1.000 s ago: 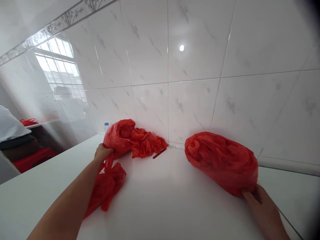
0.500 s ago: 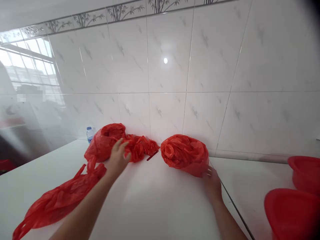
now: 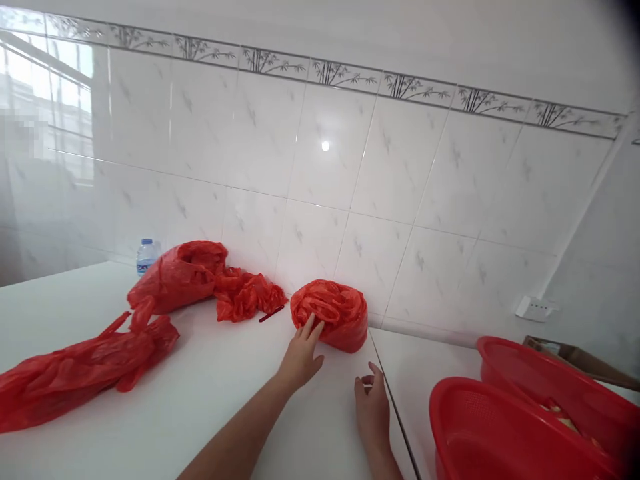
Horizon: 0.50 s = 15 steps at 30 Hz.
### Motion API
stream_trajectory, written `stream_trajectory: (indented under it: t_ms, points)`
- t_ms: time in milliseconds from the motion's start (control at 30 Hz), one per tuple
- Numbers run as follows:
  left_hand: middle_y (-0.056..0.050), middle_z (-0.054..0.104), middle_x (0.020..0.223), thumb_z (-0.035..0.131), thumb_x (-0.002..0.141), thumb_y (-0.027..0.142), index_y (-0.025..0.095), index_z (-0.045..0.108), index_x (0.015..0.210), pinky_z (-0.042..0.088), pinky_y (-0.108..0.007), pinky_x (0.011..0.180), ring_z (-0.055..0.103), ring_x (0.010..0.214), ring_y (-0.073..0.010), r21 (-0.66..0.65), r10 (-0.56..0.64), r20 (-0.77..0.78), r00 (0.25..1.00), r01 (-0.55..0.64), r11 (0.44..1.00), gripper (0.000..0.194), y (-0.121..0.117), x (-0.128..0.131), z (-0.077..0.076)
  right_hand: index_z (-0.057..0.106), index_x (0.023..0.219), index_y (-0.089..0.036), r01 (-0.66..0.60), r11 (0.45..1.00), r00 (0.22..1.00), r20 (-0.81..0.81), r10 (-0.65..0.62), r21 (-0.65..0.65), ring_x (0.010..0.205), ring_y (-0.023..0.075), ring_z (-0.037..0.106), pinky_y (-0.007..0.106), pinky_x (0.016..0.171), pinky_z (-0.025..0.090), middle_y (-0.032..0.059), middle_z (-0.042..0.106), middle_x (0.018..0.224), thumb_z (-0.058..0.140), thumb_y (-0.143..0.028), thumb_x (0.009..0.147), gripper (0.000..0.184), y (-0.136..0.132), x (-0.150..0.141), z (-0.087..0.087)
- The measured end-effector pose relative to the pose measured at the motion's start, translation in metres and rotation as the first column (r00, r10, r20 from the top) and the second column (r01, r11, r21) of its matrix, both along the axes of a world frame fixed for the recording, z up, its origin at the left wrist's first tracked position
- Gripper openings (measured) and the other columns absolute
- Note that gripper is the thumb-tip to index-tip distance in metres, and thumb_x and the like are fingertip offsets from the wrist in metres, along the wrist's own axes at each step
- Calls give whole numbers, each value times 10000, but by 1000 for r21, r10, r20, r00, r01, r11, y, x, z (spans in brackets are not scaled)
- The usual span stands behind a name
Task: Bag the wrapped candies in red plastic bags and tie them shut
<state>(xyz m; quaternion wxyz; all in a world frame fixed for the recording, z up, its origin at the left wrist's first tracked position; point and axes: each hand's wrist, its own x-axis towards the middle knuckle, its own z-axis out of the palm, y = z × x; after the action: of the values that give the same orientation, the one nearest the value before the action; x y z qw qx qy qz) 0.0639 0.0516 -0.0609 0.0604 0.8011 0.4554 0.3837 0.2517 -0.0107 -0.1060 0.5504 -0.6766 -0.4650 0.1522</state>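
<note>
A tightly rolled bundle of red plastic bag (image 3: 333, 317) sits on the white counter (image 3: 150, 430) near the tiled wall. My left hand (image 3: 301, 357) rests its fingertips on the bundle's front and holds nothing. My right hand (image 3: 371, 405) is just below the bundle, apart from it, with its fingers lightly curled on nothing. Further left lie a bunched red plastic bag (image 3: 177, 277), a crumpled red bag (image 3: 244, 298) and a long, flattened red bag (image 3: 85, 360). A small red stick (image 3: 271, 313) lies between the crumpled bag and the bundle.
A plastic water bottle (image 3: 147, 258) stands behind the bunched bag. At the lower right are a red colander (image 3: 495, 427) and a red basin (image 3: 550, 380) holding something pale. A counter seam runs beside my right hand. A wall socket (image 3: 533, 308) is above them.
My left hand has moved right from the crumpled bag to the bundle. My right hand has left the bundle's side and drawn back. The view has shifted, showing more of the red containers.
</note>
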Motion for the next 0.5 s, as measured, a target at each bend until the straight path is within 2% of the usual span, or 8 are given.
stream_trajectory:
  t_ms: [100,200,267,333,400,500]
  points:
    - [-55,103,1571,573,674,140,248,286,1445,331,-406,1056,296,1349,-293,-65,10,-28,1000,-12,998,830,-4,2,-23,441,1295,-191,2,1000,986,168,0,-8,749,212,601,312,645,449,28,595,858,446,-404,820,520,-4,-13,0]
    - [-67,94,1570,609,630,163,247,315,1434,333,-395,1049,281,1356,-304,-142,7,-53,999,-15,990,860,-4,-4,-35,410,1321,-198,-35,999,960,280,25,28,756,208,606,316,653,466,32,594,871,417,-368,851,500,-5,-31,-1]
    - [-74,98,1569,619,628,183,250,326,1426,334,-388,1045,278,1357,-301,-155,6,-43,999,-13,988,853,-3,-8,-37,395,1330,-191,-83,990,934,355,39,110,804,210,609,324,685,486,57,594,941,413,-337,861,492,-3,-44,0]
    - [-69,133,1562,622,635,203,270,339,1414,334,-402,1039,269,1359,-306,-163,-1,-37,999,-5,987,832,-3,-9,-36,384,1335,-181,-136,963,894,448,19,231,963,232,586,353,777,492,105,570,1091,419,-303,864,488,1,-57,5]
    - [-60,197,1546,620,654,231,298,347,1401,334,-420,1032,253,1365,-311,-167,-27,-43,999,19,986,799,-4,-7,-35,381,1336,-156,-155,917,854,516,-61,367,1134,261,502,404,898,455,151,508,1231,429,-278,866,488,10,-69,16]
    - [-62,250,1522,621,676,293,318,351,1385,339,-425,1019,242,1366,-314,-168,-69,-54,996,59,984,759,-8,-5,-34,385,1334,-98,-134,846,818,539,-200,517,1248,295,402,469,995,380,203,443,1323,440,-261,867,498,30,-82,35]
